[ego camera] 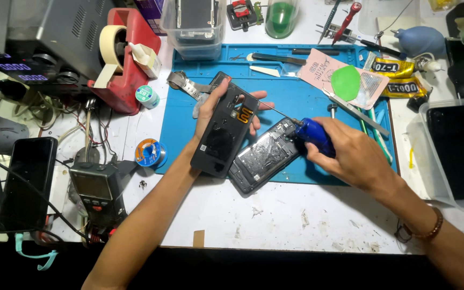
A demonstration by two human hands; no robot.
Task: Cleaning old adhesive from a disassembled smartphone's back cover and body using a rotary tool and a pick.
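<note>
Blue repair mat: my landmark, one of it, lying flat on the white bench.
Opened phone body: one, lying on the mat's near edge, half over the bench. I judge it light, stiff and fragile, its inner face shiny and likely slippery; I would take it by the long side edges only.
Phone frame panel: one, dark, raised over the mat's near-left part and overlapping the phone body. It looks thin and light, and I judge it would flex if pinched at the middle, so I'd grip along the rims.
Left hand: wrapped around the panel from behind, fingers showing past both long edges.
Right hand: at the mat's near-right, closed firmly round a blue-handled screwdriver, tip at the phone body's top corner.
Other phones: two dark ones, one left of the mat, one in a clear tray to its right.
Glue tubes: two, at the mat's far-right corner.
</note>
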